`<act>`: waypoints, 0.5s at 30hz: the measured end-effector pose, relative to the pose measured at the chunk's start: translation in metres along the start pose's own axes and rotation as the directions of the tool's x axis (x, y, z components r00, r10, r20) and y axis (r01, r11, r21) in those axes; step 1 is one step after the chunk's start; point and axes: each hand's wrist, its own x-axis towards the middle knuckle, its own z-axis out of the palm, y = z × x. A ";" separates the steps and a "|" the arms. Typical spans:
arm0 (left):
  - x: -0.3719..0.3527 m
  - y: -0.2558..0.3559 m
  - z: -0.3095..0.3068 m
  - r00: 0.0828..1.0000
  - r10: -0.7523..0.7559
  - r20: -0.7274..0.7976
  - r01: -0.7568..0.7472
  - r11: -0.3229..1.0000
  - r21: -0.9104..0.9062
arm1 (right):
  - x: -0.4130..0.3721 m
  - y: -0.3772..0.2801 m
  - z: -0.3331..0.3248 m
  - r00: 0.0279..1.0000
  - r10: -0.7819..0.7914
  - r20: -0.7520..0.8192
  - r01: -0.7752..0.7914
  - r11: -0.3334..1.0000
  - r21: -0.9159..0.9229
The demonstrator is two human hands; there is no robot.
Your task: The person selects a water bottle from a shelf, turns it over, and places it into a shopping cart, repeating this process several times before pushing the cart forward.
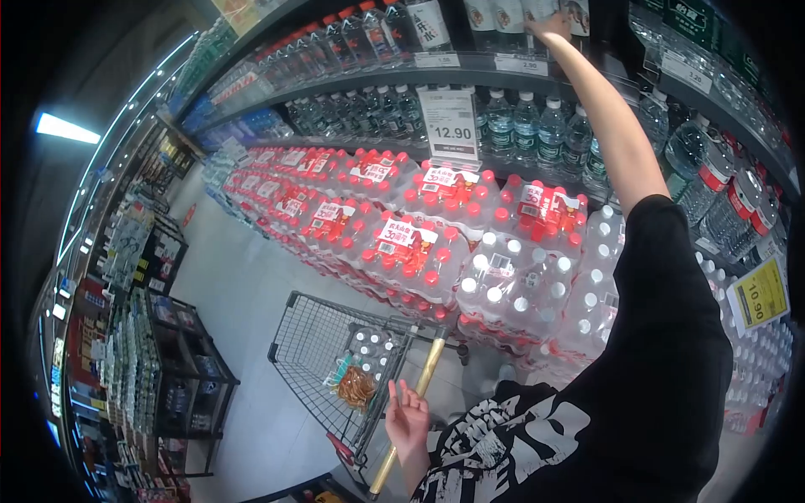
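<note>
My right hand (549, 27) reaches up to the upper shelf at the top of the head view, its thumb and fingers around the front of a bottle with a pale label (538, 8). Similar bottles (508, 15) with pictures on their labels stand beside it. Low in the view, my left hand (407, 419) is raised palm up beside the yellow handle (431, 369) of a shopping cart (298, 344). Its fingers are apart, partly bent, and hold nothing. Inside the cart lie a pack of white-capped bottles (369, 348) and a bag of brown food (356, 387).
Shrink-wrapped packs of red-capped bottles (411, 239) are stacked below the shelves, with white-capped packs (511, 277) nearer me. Price signs (453, 126) hang along the shelf edges. A dark display stand (197, 377) is left of the cart, across the pale floor (251, 419).
</note>
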 end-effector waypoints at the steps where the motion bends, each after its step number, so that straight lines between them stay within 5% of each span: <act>1: -0.003 0.003 -0.003 1.000 0.003 -0.016 -0.003 1.000 -0.004 | 0.005 0.009 0.008 1.000 -0.025 -0.002 0.025 1.000 -0.017; 8: -0.019 0.023 -0.018 1.000 0.012 -0.007 -0.012 0.996 -0.086 | -0.067 -0.017 -0.065 0.984 -0.152 -0.094 0.165 0.975 0.149; 10: -0.026 0.033 -0.025 1.000 -0.016 0.022 0.018 0.996 -0.093 | -0.060 -0.002 -0.061 0.880 -0.315 -0.354 0.386 0.910 0.151; 14: -0.051 0.055 -0.044 0.999 0.035 -0.008 -0.036 0.989 -0.146 | -0.100 -0.027 -0.124 0.774 -0.425 -0.469 0.527 0.843 0.106; 15: -0.056 0.061 -0.054 1.000 0.028 0.003 -0.028 0.989 -0.147 | -0.119 -0.040 -0.142 0.803 -0.401 -0.441 0.535 0.811 0.237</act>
